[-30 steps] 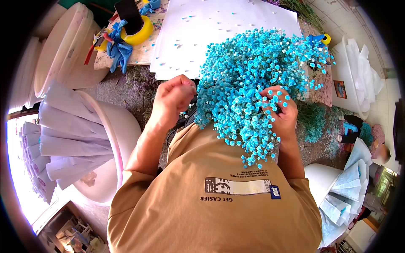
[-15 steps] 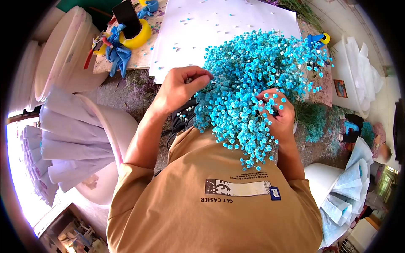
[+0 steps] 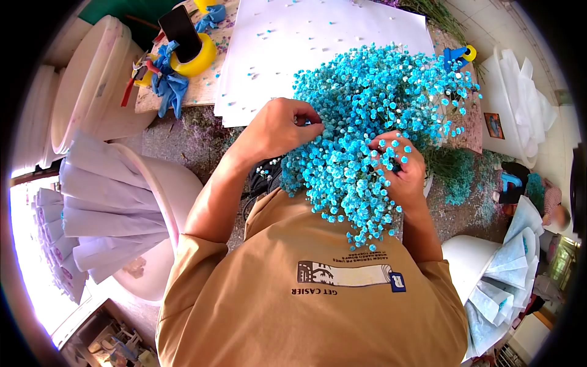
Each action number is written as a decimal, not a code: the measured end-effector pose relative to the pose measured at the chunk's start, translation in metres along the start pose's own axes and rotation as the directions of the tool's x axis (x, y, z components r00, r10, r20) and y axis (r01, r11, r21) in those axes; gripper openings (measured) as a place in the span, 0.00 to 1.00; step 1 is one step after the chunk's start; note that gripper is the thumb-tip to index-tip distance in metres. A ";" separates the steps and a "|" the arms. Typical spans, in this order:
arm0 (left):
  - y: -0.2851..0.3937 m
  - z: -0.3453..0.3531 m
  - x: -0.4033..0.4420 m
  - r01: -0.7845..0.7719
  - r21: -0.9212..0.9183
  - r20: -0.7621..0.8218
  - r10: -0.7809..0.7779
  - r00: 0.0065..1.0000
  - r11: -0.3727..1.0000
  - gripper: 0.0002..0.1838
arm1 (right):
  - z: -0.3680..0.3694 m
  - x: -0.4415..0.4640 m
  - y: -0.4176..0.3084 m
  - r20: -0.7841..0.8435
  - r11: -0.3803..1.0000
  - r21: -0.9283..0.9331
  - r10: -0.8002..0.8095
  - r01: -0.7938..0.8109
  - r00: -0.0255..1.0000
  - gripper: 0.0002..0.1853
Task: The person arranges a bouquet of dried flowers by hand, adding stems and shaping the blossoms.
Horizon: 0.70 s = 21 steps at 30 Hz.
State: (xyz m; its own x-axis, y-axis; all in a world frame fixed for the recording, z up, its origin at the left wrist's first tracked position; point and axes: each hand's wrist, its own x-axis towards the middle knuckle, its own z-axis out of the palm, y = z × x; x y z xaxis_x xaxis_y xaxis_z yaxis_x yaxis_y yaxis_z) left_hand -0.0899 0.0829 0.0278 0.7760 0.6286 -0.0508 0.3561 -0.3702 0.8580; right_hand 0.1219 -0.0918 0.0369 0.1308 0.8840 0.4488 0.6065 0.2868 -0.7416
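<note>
A big bunch of blue-dyed baby's breath (image 3: 361, 122) spreads in front of my chest, its small blossoms turned up and some drooping toward my shirt. My right hand (image 3: 403, 171) is closed around it on the right side, partly covered by blossoms; the stems in its grip are hidden. At the bunch's left edge, my left hand (image 3: 281, 128) has thumb and fingertips pinched together against the flowers. Whatever lies between those fingertips is too small to make out.
White paper sheets (image 3: 263, 55) with loose petals cover the table ahead. A phone (image 3: 180, 33), yellow tape (image 3: 199, 56), blue gloves (image 3: 171, 85) and red-handled pliers (image 3: 133, 79) lie at left. Buckets with wrapped bunches (image 3: 116, 208) flank me; a person (image 3: 547, 205) is at far right.
My left hand has shifted right and slightly down, its fingertips now against the blossoms. My right hand keeps its hold on the bunch almost unmoved.
</note>
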 end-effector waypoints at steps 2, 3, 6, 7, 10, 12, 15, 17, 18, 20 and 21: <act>-0.002 0.002 0.001 -0.040 0.008 -0.027 0.040 0.999 0.999 0.14 | -0.001 0.000 0.000 0.006 1.000 -0.004 -0.017 0.017 1.000 0.11; -0.003 0.004 0.001 -0.076 0.016 -0.053 0.077 0.996 0.997 0.13 | -0.002 0.000 0.000 0.003 1.000 -0.005 -0.016 0.016 1.000 0.11; 0.000 0.005 -0.003 -0.138 -0.001 -0.121 0.137 0.983 0.990 0.13 | -0.002 -0.001 -0.001 0.002 1.000 0.007 -0.006 0.006 1.000 0.11; 0.002 0.006 -0.006 -0.159 -0.005 -0.144 0.157 0.977 0.987 0.12 | -0.001 -0.001 0.000 -0.001 1.000 0.018 -0.013 0.013 1.000 0.12; 0.002 0.010 -0.009 0.040 -0.448 -0.250 -0.168 0.954 0.893 0.05 | -0.001 -0.002 0.000 -0.002 0.999 0.034 -0.006 0.006 1.000 0.12; 0.003 -0.001 -0.013 0.109 -0.797 -0.097 -0.304 0.948 0.594 0.04 | 0.000 -0.002 0.000 0.001 0.999 0.039 0.009 -0.009 1.000 0.12; -0.001 -0.013 -0.011 0.170 -0.896 0.070 -0.248 0.966 0.410 0.08 | 0.000 -0.001 0.000 0.012 0.998 0.058 0.011 -0.012 1.000 0.12; -0.004 -0.003 -0.003 0.169 -0.527 -0.063 -0.237 0.970 0.833 0.11 | 0.000 -0.001 -0.001 0.028 1.000 0.021 0.013 -0.014 1.000 0.12; -0.008 0.000 0.001 0.091 -0.333 -0.122 -0.139 0.983 0.938 0.13 | 0.000 -0.001 -0.002 0.028 1.000 0.020 0.013 -0.013 1.000 0.12; -0.013 0.003 0.002 0.067 -0.200 -0.139 -0.096 0.986 0.977 0.13 | 0.000 -0.002 -0.001 0.012 0.999 0.029 0.020 -0.020 1.000 0.11; -0.012 0.005 0.003 0.045 -0.063 -0.151 -0.054 0.987 0.997 0.13 | 0.000 -0.002 -0.002 0.010 0.999 0.026 0.022 -0.022 1.000 0.11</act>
State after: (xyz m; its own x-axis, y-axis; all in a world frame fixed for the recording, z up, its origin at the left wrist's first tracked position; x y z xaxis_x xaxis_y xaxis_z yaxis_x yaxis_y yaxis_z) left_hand -0.0894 0.0860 0.0153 0.6680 0.7439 -0.0192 0.3571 -0.2979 0.8853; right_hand 0.1206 -0.0937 0.0375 0.1360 0.8938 0.4274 0.5826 0.2768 -0.7642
